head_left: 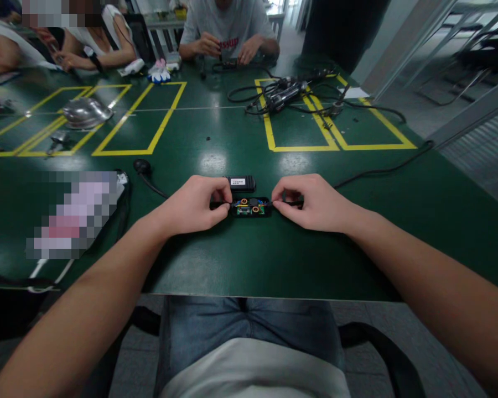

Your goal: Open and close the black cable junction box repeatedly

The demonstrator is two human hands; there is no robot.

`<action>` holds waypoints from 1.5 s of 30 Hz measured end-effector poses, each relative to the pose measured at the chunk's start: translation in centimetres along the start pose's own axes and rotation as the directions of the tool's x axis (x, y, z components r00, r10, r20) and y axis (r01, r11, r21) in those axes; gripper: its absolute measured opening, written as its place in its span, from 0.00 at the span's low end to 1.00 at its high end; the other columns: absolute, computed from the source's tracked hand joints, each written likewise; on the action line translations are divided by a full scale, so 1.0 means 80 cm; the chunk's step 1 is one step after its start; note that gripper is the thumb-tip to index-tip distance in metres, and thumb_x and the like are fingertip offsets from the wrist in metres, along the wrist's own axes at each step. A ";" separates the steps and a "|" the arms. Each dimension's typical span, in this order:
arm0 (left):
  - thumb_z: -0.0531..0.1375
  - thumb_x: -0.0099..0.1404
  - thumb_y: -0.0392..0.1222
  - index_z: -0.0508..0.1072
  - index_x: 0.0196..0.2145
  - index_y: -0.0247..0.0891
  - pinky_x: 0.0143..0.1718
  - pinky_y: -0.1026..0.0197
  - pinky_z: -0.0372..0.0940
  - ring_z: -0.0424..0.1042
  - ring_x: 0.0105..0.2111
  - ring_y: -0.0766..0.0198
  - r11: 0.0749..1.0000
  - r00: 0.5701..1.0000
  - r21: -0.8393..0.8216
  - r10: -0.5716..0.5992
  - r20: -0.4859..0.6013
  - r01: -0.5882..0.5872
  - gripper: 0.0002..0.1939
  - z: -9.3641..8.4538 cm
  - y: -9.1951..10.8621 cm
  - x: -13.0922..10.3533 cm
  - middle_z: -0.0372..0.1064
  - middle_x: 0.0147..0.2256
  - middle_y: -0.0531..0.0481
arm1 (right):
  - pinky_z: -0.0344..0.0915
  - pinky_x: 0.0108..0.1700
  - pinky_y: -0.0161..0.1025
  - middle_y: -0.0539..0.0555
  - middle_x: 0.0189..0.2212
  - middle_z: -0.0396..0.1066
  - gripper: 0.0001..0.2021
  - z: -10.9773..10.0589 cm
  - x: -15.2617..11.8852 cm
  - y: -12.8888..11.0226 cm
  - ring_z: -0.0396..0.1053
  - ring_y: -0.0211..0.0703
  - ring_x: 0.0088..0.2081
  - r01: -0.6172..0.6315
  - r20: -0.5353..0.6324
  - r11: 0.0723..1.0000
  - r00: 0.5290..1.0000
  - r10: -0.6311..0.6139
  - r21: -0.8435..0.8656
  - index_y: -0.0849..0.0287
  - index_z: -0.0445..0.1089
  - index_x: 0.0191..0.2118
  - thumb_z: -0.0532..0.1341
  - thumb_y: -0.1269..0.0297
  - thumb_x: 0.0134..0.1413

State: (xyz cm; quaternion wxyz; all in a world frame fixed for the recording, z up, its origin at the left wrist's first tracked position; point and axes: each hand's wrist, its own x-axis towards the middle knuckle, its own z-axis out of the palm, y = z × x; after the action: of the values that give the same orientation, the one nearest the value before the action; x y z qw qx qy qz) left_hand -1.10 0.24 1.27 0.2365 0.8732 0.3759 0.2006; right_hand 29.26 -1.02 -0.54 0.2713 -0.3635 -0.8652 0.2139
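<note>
Hands apart, one each side of the open case (251,214). Left hand (195,204) pinches the cable at its left end; right hand (313,202) pinches the cable at its right. Circuit board (244,210) exposed inside. Lid (243,183) just beyond, label up. Plug (141,166) farther left. Risk, my judgement: uneven pull could strain a wire joint; a bulging wire could get nipped under the lid.

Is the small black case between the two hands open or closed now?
Open: the circuit board inside the case is visible, and the labelled black piece lies separately beyond.
</note>
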 end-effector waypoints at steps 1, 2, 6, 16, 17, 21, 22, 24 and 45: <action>0.63 0.64 0.38 0.79 0.34 0.38 0.35 0.61 0.63 0.72 0.28 0.64 1.000 1.000 0.000 0.000 -0.002 0.000 0.04 0.000 0.000 0.000 0.74 0.26 0.54 | 0.62 0.32 0.39 0.50 0.28 0.77 0.05 -0.001 0.000 0.000 0.67 0.39 0.27 -0.002 0.003 1.000 1.000 0.002 0.004 0.55 0.76 0.36 0.64 0.65 0.63; 0.63 0.64 0.38 0.80 0.34 0.38 0.35 0.61 0.63 0.72 0.28 0.64 1.000 1.000 0.000 -0.001 -0.004 0.001 0.04 0.000 0.000 0.000 0.75 0.26 0.54 | 0.62 0.32 0.39 0.50 0.28 0.77 0.04 -0.002 0.000 0.001 0.67 0.39 0.27 -0.011 0.013 1.000 1.000 0.011 0.012 0.55 0.76 0.35 0.64 0.65 0.63; 0.64 0.65 0.38 0.81 0.34 0.38 0.36 0.61 0.65 0.73 0.28 0.64 1.000 1.000 -0.006 0.003 0.004 -0.003 0.04 -0.002 -0.001 0.001 0.76 0.27 0.54 | 0.62 0.33 0.40 0.50 0.27 0.77 0.05 -0.005 0.002 0.002 0.69 0.40 0.27 -0.054 0.048 0.998 0.998 0.052 0.037 0.55 0.77 0.36 0.65 0.63 0.64; 0.66 0.68 0.39 0.82 0.35 0.39 0.39 0.60 0.68 0.77 0.33 0.62 1.000 1.000 -0.021 0.022 0.009 -0.022 0.05 -0.003 -0.007 0.000 0.82 0.35 0.50 | 0.60 0.33 0.41 0.49 0.26 0.75 0.08 -0.006 0.002 0.008 0.67 0.40 0.27 -0.134 0.110 0.988 0.986 0.125 0.081 0.55 0.77 0.37 0.66 0.59 0.66; 0.66 0.69 0.39 0.82 0.35 0.39 0.39 0.60 0.68 0.78 0.34 0.62 0.999 0.999 -0.022 0.033 0.005 -0.033 0.05 -0.003 -0.008 0.000 0.82 0.36 0.49 | 0.60 0.34 0.41 0.49 0.27 0.76 0.07 -0.007 0.002 0.009 0.68 0.41 0.28 -0.138 0.114 0.987 0.985 0.128 0.084 0.55 0.77 0.37 0.66 0.59 0.67; 0.67 0.69 0.38 0.81 0.33 0.39 0.39 0.60 0.68 0.77 0.35 0.62 0.998 0.998 -0.015 0.056 0.004 -0.056 0.05 -0.004 -0.011 0.000 0.81 0.37 0.49 | 0.62 0.36 0.41 0.51 0.30 0.78 0.07 -0.008 0.003 0.008 0.69 0.42 0.30 -0.130 0.106 0.989 0.987 0.121 0.077 0.55 0.77 0.36 0.66 0.59 0.66; 0.67 0.69 0.38 0.81 0.33 0.39 0.39 0.60 0.67 0.77 0.34 0.62 0.998 0.998 -0.012 0.059 0.005 -0.059 0.05 -0.004 -0.011 0.000 0.81 0.36 0.49 | 0.62 0.36 0.41 0.52 0.30 0.79 0.07 -0.008 0.003 0.008 0.70 0.42 0.31 -0.125 0.101 0.989 0.988 0.117 0.075 0.55 0.77 0.36 0.66 0.59 0.66; 0.67 0.69 0.36 0.81 0.33 0.39 0.39 0.60 0.67 0.76 0.34 0.63 0.998 0.998 -0.003 0.069 0.002 -0.069 0.05 -0.003 -0.011 0.001 0.80 0.35 0.50 | 0.63 0.36 0.41 0.52 0.31 0.79 0.07 -0.007 0.003 0.007 0.70 0.42 0.31 -0.119 0.095 0.990 0.989 0.111 0.075 0.55 0.78 0.36 0.66 0.59 0.66; 0.66 0.71 0.40 0.84 0.36 0.40 0.44 0.56 0.70 0.80 0.39 0.58 0.990 0.992 0.088 0.118 -0.053 -0.113 0.06 0.001 -0.009 0.000 0.82 0.41 0.47 | 0.66 0.36 0.42 0.54 0.35 0.81 0.05 -0.002 0.002 0.003 0.72 0.44 0.32 0.002 0.000 1.000 1.000 -0.002 0.022 0.54 0.79 0.36 0.66 0.64 0.64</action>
State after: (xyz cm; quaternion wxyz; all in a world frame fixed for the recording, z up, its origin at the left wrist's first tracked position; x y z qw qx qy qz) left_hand -1.46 0.61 0.79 0.1763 0.8965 0.3396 0.2232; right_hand 29.42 -0.71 -0.48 0.2757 -0.3596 -0.8631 0.2231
